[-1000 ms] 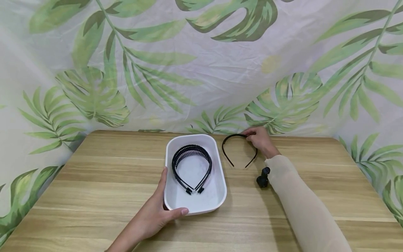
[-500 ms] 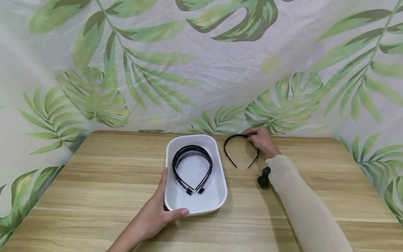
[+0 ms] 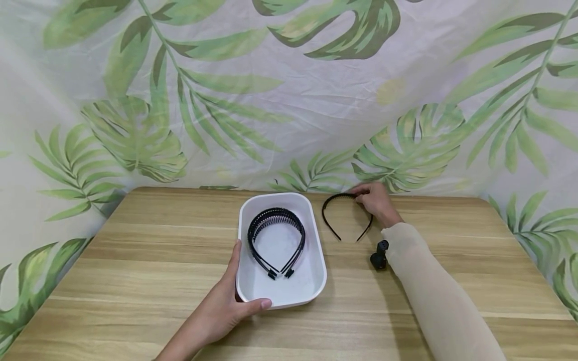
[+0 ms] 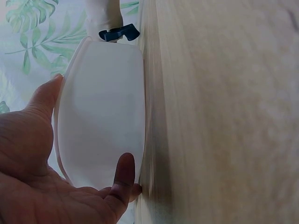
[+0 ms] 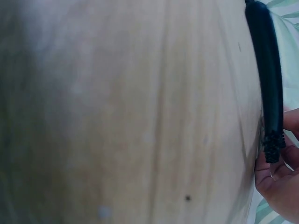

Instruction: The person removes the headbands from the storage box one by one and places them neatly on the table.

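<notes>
A white rectangular box (image 3: 298, 293) with rounded corners stands on the table. Inside it several black toothed headbands (image 3: 275, 212) are nested together, ends toward me. My left hand (image 3: 226, 296) holds the box at its near left corner, thumb over the near rim, fingers along the left wall; the left wrist view shows fingers against the wall (image 4: 100, 107). Right of the box, one thin black headband (image 3: 338, 195) has its two ends pointing toward me. My right hand (image 3: 374, 199) pinches this headband near the top of its curve; in the right wrist view, fingers touch its toothed band (image 5: 271, 93).
The wood-grain table (image 3: 135, 260) reaches back to a leaf-printed cloth (image 3: 235, 100) that hangs close behind its far edge. A small black device (image 3: 378, 255) is attached at the right sleeve's cuff (image 3: 399, 238).
The single headband and its ends have shifted slightly to the right in the right hand's fingers. The left hand and the box have stayed practically where they were.
</notes>
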### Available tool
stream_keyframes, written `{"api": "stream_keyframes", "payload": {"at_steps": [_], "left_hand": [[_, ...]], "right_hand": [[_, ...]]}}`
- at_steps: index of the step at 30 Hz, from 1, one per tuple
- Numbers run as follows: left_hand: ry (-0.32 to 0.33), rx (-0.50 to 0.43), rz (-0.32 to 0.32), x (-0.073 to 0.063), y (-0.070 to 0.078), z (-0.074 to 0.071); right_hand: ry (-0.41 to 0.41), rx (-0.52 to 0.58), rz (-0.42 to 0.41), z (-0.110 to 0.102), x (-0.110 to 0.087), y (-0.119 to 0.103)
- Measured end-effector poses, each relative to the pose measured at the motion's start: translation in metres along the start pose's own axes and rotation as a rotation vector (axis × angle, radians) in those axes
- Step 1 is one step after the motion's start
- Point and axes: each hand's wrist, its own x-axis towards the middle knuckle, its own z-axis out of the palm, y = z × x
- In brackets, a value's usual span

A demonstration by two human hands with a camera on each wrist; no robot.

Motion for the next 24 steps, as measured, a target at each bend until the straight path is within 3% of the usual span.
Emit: {"api": "stream_keyframes", "payload": {"at_steps": [9,24], "left_hand": [[0.002,-0.006,0.008,0.0011,-0.0013,0.0008],[0.003,0.004,-0.014,-0.0002,-0.0007,0.0004]], "right_hand": [[0.037,-0.016,-0.007,-0.0016,0.0001,0.0011],[0.016,-0.022,0.006,-0.0017,-0.0035,0.0001]]}}
